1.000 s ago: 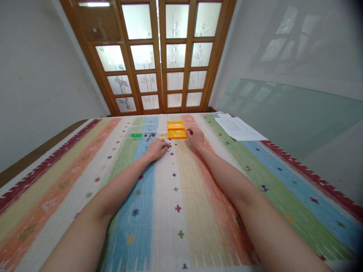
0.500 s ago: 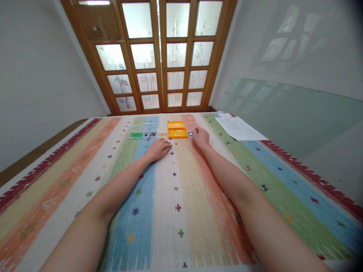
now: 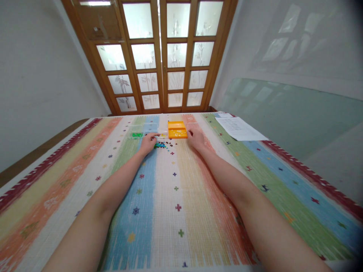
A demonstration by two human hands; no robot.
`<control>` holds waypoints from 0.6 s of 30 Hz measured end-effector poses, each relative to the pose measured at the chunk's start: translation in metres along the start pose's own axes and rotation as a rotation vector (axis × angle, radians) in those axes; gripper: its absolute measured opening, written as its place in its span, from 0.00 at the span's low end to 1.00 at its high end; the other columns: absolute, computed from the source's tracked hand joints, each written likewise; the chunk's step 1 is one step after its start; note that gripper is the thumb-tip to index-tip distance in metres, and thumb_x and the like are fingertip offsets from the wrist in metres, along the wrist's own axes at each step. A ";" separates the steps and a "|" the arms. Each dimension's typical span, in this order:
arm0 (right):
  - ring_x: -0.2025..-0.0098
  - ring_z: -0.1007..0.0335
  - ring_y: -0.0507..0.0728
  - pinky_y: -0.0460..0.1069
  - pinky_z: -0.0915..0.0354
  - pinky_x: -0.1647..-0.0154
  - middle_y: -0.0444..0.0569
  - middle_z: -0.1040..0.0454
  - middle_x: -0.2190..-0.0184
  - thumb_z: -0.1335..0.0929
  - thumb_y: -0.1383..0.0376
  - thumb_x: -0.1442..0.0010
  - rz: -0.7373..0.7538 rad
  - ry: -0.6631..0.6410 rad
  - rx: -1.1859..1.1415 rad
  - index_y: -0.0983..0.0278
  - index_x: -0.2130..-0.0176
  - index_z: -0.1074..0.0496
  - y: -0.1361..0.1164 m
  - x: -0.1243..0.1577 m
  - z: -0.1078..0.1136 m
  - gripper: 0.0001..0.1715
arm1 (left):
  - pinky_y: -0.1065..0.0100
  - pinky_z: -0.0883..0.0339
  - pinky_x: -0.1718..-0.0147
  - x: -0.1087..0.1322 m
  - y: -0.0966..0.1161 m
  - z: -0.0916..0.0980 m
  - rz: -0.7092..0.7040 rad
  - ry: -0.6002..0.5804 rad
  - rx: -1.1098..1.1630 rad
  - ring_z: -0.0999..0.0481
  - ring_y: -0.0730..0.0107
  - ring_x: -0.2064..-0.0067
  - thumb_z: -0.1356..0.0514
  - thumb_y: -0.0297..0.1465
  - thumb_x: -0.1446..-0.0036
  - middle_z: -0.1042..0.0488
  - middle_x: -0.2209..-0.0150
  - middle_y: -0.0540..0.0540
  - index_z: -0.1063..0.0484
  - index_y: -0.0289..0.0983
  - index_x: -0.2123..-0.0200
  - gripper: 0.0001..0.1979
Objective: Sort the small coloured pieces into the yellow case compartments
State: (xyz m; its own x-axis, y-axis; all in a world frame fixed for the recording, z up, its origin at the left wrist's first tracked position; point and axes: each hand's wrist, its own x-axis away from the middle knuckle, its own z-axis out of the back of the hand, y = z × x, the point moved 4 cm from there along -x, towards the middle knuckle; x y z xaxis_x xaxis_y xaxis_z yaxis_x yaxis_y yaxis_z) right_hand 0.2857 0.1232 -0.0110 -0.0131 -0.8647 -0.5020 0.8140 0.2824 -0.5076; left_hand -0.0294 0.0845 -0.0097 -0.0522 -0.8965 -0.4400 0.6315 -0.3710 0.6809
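Observation:
My left hand (image 3: 149, 143) is over the clear box of dark brown pieces, fingers stretched to the right and slightly apart. Beside its fingertips, a loose pile of small blue and dark pieces (image 3: 161, 145) lies on the cloth. My right hand (image 3: 196, 140) is at the right edge of the open yellow case (image 3: 177, 133), its fingers curled into a pinch. Whatever those fingers hold is too small to make out. Small pale pieces (image 3: 178, 132) lie in the case. My right hand hides most of the clear box beside it.
Left of my left hand stands a clear box with green pieces (image 3: 137, 135). Yellow pieces (image 3: 162, 135) sit in another clear box by the case. Printed sheets (image 3: 239, 128) lie at the far right of the striped tablecloth (image 3: 167, 211). Wooden glazed doors (image 3: 163, 71) stand behind.
My left hand has moved left and away from the pile, uncovering the blue and dark pieces. My right hand has shifted slightly left, towards the yellow case.

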 end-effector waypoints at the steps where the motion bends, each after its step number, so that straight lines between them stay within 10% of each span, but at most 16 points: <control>1: 0.60 0.27 0.59 0.50 0.37 0.56 0.52 0.19 0.62 0.36 0.63 0.32 0.023 -0.005 0.000 0.62 0.62 0.21 -0.001 0.000 -0.001 0.15 | 0.61 0.27 0.46 -0.003 -0.008 0.003 0.065 0.026 0.035 0.19 0.62 0.53 0.44 0.23 0.41 0.16 0.49 0.43 0.17 0.37 0.48 0.22; 8: 0.61 0.28 0.59 0.50 0.39 0.58 0.53 0.18 0.63 0.35 0.64 0.31 0.120 -0.049 -0.006 0.63 0.63 0.21 -0.013 0.005 -0.007 0.14 | 0.68 0.26 0.62 -0.011 -0.048 0.018 0.351 0.178 0.225 0.21 0.69 0.67 0.43 0.25 0.45 0.16 0.62 0.46 0.18 0.37 0.44 0.26; 18: 0.61 0.27 0.59 0.50 0.39 0.58 0.53 0.17 0.61 0.35 0.66 0.31 0.190 -0.123 0.003 0.63 0.63 0.20 -0.026 0.010 -0.007 0.14 | 0.65 0.25 0.58 -0.004 -0.041 0.031 0.437 0.230 0.207 0.19 0.65 0.66 0.42 0.24 0.45 0.17 0.64 0.45 0.19 0.35 0.45 0.25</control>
State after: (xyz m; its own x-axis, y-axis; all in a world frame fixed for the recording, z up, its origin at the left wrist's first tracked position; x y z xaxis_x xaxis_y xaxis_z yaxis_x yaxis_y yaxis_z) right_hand 0.2605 0.1097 -0.0074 0.2116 -0.8405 -0.4988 0.7969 0.4439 -0.4098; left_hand -0.0795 0.0959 -0.0174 0.3673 -0.9103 -0.1909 0.3896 -0.0358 0.9203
